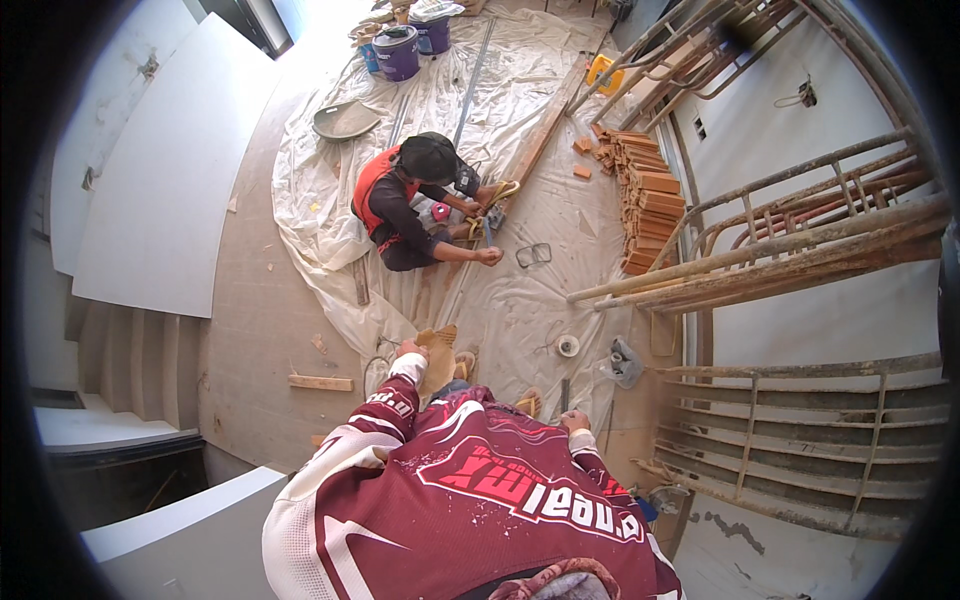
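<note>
My left hand point(410, 348) is at the near side of the plastic sheet, its fingers closed at the edge of a torn piece of brown cardboard point(438, 362). The cardboard hangs or lies just in front of my lap, beside my sandalled feet point(466, 362). My right hand point(575, 421) is low by my right knee, near a short dark strip point(564, 394) on the floor; its fingers are too small to make out. Ahead, a co-worker point(395, 205) in an orange vest and dark cap sits on the sheet, handling a thin blue piece point(487, 232).
A stack of orange bricks point(650, 205) lines the right, beside rusty scaffold frames point(780, 250). Purple buckets point(398, 55) and a round tray point(346, 121) are at the back. A wood offcut point(321, 383) lies left; a white roll point(568, 346) and plastic bag point(624, 363) lie right.
</note>
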Demonstrator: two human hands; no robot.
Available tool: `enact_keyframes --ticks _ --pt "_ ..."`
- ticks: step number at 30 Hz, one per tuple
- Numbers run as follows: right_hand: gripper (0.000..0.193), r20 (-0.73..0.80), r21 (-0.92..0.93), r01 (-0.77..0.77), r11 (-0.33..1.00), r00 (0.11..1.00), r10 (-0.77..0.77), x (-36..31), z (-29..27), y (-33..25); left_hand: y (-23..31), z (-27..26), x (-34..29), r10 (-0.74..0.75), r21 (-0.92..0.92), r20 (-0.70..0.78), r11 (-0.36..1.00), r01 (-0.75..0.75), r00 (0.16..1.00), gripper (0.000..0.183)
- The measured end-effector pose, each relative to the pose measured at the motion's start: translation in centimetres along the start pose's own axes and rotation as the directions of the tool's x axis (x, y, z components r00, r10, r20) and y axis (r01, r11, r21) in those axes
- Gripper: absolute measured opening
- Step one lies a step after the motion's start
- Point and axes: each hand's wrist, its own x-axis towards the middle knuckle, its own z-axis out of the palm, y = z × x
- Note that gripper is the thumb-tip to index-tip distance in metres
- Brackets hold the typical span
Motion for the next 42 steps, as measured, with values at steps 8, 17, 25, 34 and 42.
enact_keyframes --ticks 8,17,25,34,42 --pt "0.032 -0.001 -0.006 -0.005 1.000 1.000 0.005 -0.6 -0.6 -0.6 -0.6 0.3 0.7 0.026 0.013 -0.008 1.000 -0.026 1.000 0.037" --pt "0.023 0.042 0.011 -0.028 1.000 0.999 0.028 -1.8 -1.6 -2.2 -1.6 0.6 1.4 0.050 -0.004 0.003 0.999 -0.050 0.999 0.034" --pt "0.025 0.014 -0.037 -0.013 0.999 1.000 0.013 -1.3 -1.3 -1.0 -0.3 0.3 0.1 0.050 -0.007 -0.022 0.999 -0.051 0.998 0.032" --pt "0.029 -0.003 -0.002 -0.032 0.999 0.999 0.032 -0.4 -0.2 0.0 -0.1 -0.2 -0.5 0.054 -0.003 -0.046 0.999 -0.054 0.997 0.035" --pt "0.027 0.025 -0.002 -0.037 0.999 0.999 0.037 -0.2 -0.3 -0.1 0.6 -1.3 -1.2 -0.005 -0.025 0.023 1.000 0.005 1.000 0.040"
